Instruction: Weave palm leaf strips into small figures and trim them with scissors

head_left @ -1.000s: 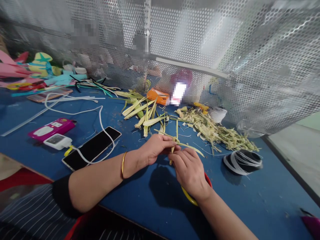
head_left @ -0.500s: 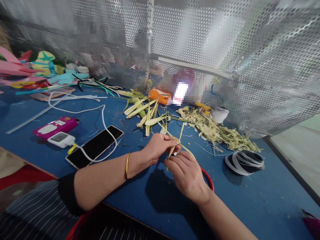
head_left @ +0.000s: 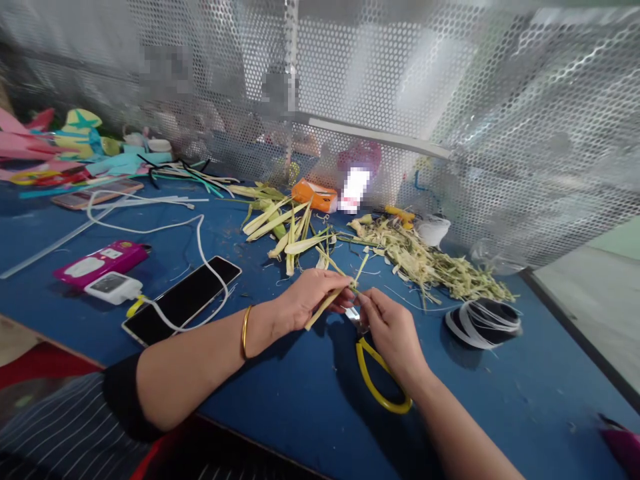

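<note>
left hand (head_left: 313, 293): thumb and fingers pinched on a small bundle of pale leaf strips (head_left: 324, 309). bundle sits in the air over the blue surface (head_left: 505, 407), between the two hands. one end slants down along the left palm, thin ends poke out past the fingertips, away from the person.

right hand (head_left: 397, 327): just beside the bundle, fingers curled around scissors (head_left: 387, 403), yellow handle loop hanging below, metal blade pointing up toward the left fingers. right thumb and index narrow, right at the bundle; can't tell if they also grip a strip.

gold bangle (head_left: 245, 333) on left wrist.

rest of surface: loose leaves (head_left: 295, 247) beyond the hands, heap of shredded leaf (head_left: 430, 263) right of those, orange packet (head_left: 315, 195) behind. black spool with white line (head_left: 483, 325) to the right of right hand, apart from it. phone (head_left: 183, 300) left of left hand, white cable (head_left: 201, 247) lying across it. magenta box (head_left: 103, 263) further left, white gadget (head_left: 113, 287) against it.
</note>
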{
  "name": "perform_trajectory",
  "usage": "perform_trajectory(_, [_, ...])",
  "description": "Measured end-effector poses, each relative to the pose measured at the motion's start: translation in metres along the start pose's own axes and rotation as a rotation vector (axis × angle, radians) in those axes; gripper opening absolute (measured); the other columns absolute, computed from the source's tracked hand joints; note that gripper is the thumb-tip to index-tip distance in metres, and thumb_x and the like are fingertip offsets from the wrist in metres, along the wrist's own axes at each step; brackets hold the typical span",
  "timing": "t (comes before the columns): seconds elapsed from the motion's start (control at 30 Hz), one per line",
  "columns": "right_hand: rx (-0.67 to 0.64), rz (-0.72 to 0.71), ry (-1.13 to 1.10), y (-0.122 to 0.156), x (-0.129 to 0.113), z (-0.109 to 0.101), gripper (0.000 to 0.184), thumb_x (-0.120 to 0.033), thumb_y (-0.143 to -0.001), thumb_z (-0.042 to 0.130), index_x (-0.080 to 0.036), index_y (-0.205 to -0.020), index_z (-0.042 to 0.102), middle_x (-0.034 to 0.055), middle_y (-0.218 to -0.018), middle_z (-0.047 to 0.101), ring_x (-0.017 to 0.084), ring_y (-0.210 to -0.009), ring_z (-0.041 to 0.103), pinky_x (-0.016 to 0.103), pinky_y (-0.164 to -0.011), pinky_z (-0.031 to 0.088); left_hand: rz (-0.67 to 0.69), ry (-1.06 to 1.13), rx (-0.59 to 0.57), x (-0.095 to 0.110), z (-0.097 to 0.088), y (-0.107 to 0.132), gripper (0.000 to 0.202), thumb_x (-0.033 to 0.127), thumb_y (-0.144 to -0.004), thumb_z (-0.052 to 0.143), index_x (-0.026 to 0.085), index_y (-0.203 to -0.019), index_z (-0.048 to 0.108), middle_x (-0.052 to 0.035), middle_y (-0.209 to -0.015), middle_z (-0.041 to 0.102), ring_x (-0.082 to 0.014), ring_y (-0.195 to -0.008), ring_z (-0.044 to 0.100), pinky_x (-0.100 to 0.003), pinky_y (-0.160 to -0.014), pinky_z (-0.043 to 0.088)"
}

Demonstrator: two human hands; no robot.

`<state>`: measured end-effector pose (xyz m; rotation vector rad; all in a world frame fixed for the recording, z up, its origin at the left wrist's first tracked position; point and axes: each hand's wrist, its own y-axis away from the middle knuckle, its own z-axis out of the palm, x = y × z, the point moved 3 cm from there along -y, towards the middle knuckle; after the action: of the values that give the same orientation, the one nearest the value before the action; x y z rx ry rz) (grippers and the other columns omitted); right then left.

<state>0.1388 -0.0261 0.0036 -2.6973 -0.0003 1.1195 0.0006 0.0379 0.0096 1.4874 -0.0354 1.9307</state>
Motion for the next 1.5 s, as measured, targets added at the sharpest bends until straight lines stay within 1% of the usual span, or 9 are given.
perform_trajectory(0.2, [0.065,-0.133,0.210,0.003,-0.005,0.002,0.032,-0.034,-0.096,0.039,-0.022,-0.068,0.050,-0.0011,-0.057,0.054,0.015,-0.056,0.048,0.025,-0.058,0.030,0.065,-0.212,0.051,-0.004,-0.002,-0.005,0.017,0.025,-0.079,0.071,0.011,-0.070,0.063,0.0006,-0.056,0.059,-0.0067,-0.046,0.052,-0.019,-0.043,0.038])
perform_trajectory(0.53, [0.011,-0.156,0.103,0.003,-0.014,-0.011,0.035,-0.032,-0.097,0.041,-0.021,-0.066,0.054,-0.0036,-0.053,0.052,0.013,-0.052,0.049,0.024,-0.053,0.032,0.165,-0.323,0.097,0.006,-0.008,-0.004,0.017,0.028,-0.078,0.067,0.012,-0.073,0.064,0.0014,-0.059,0.059,-0.0068,-0.048,0.050,-0.018,-0.040,0.035])
perform_trajectory(0.73, [0.374,-0.369,0.400,0.006,-0.023,-0.027,0.021,-0.035,-0.093,0.053,-0.022,-0.097,0.069,0.0067,-0.090,0.067,0.024,-0.087,0.059,0.037,-0.082,0.036,0.194,-0.525,-0.020,0.006,-0.003,0.002,0.017,0.029,-0.078,0.060,0.015,-0.068,0.061,0.0028,-0.057,0.058,-0.0078,-0.044,0.049,-0.019,-0.040,0.035])
perform_trajectory(0.87, [0.245,-0.287,0.212,0.002,-0.020,-0.020,0.016,-0.033,-0.090,0.057,-0.024,-0.088,0.071,0.0041,-0.085,0.067,0.022,-0.083,0.060,0.036,-0.080,0.038,0.234,-0.685,-0.166,-0.003,0.007,0.009,0.019,0.026,-0.076,0.055,0.015,-0.060,0.060,0.0030,-0.054,0.057,-0.0072,-0.042,0.048,-0.019,-0.042,0.035])
perform_trajectory(0.97, [0.097,-0.105,-0.124,-0.002,-0.014,-0.011,0.018,-0.031,-0.086,0.060,-0.022,-0.072,0.067,0.0015,-0.074,0.066,0.019,-0.073,0.060,0.031,-0.070,0.042,0.259,-0.759,-0.169,-0.006,0.011,0.013,0.026,0.029,-0.076,0.053,0.016,-0.054,0.059,0.0035,-0.046,0.052,-0.0081,-0.040,0.047,-0.019,-0.043,0.034])
perform_trajectory(1.07, [0.077,0.020,-0.291,-0.001,-0.010,-0.008,0.016,-0.026,-0.082,0.062,-0.021,-0.068,0.063,-0.0002,-0.067,0.064,0.017,-0.067,0.059,0.028,-0.063,0.042,0.268,-0.769,-0.157,-0.006,0.013,0.015,0.026,0.030,-0.075,0.053,0.016,-0.053,0.059,0.0035,-0.045,0.051,-0.0087,-0.041,0.048,-0.019,-0.043,0.035])
perform_trajectory(1.27, [0.213,-0.164,-0.137,0.004,-0.019,-0.006,0.018,-0.015,-0.081,0.060,-0.021,-0.064,0.059,-0.0033,-0.067,0.061,0.014,-0.069,0.056,0.028,-0.071,0.039,0.154,-0.639,-0.325,-0.011,0.016,0.016,0.024,0.028,-0.071,0.056,0.016,-0.051,0.058,0.0025,-0.046,0.053,-0.0083,-0.040,0.046,-0.020,-0.043,0.034])
perform_trajectory(1.4, [0.290,-0.202,-0.074,0.002,-0.017,-0.013,0.014,-0.022,-0.086,0.058,-0.023,-0.074,0.064,-0.0009,-0.076,0.065,0.017,-0.078,0.059,0.030,-0.076,0.041,0.142,-0.588,-0.192,-0.011,0.015,0.014,0.021,0.026,-0.072,0.059,0.015,-0.053,0.059,0.0024,-0.048,0.055,-0.0074,-0.040,0.045,-0.020,-0.042,0.033])
perform_trajectory(1.5, [0.485,-0.152,-0.045,0.000,-0.010,-0.027,0.015,-0.034,-0.089,0.057,-0.022,-0.087,0.066,0.0039,-0.090,0.067,0.021,-0.091,0.059,0.034,-0.082,0.042,0.107,-0.454,-0.060,-0.007,0.011,0.011,0.024,0.036,-0.077,0.063,0.014,-0.067,0.066,0.0007,-0.055,0.060,-0.0072,-0.041,0.046,-0.020,-0.040,0.030])
